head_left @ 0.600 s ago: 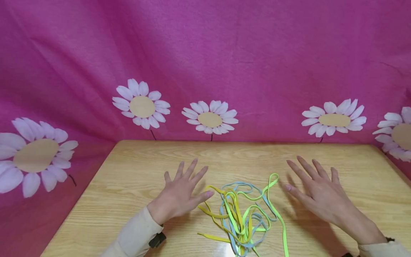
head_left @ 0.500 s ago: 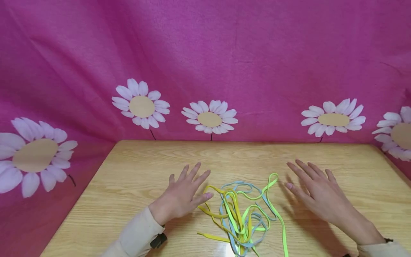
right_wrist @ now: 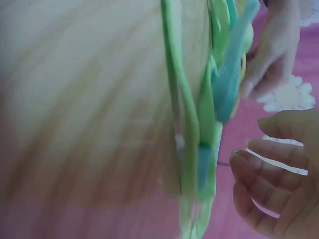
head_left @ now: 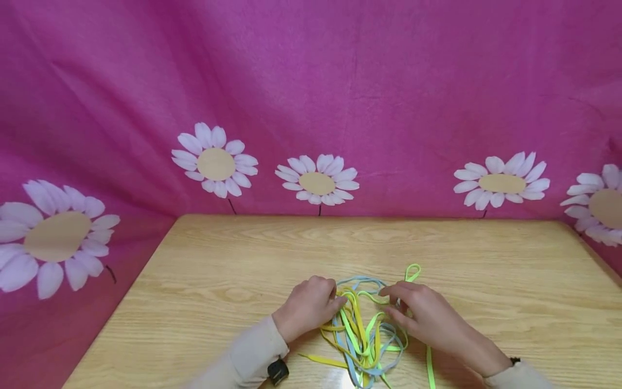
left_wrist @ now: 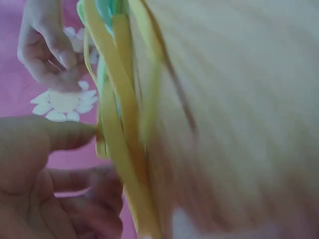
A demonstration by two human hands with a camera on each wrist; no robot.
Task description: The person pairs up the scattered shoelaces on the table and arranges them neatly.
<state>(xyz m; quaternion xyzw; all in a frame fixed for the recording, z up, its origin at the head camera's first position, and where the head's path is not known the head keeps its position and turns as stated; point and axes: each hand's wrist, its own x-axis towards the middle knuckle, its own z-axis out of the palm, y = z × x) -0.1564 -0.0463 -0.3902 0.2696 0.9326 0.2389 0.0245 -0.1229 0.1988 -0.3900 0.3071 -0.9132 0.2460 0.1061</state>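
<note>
A loose tangle of flat shoelaces lies on the wooden table: yellow [head_left: 359, 319], light blue [head_left: 362, 280] and neon green [head_left: 430, 367]. My left hand [head_left: 311, 305] is at the left side of the tangle, fingers bent; in the left wrist view its thumb tip meets the edge of a yellow lace [left_wrist: 122, 99], with a gap between thumb and fingers. My right hand [head_left: 427, 319] hovers over the right side, covering part of the green lace. In the right wrist view its loosely curved fingers [right_wrist: 244, 167] stand beside the green and blue laces, with nothing between them.
The wooden table [head_left: 218, 259] spreads around the laces, its far edge against a pink cloth [head_left: 398, 108] printed with white daisies. The cloth also hangs along the left side. A black strap [head_left: 278, 371] sits at my left wrist.
Both hands have come inward from either side of the laces to the tangle. Their spread fingers have bent downward. The tangle keeps nearly the same shape.
</note>
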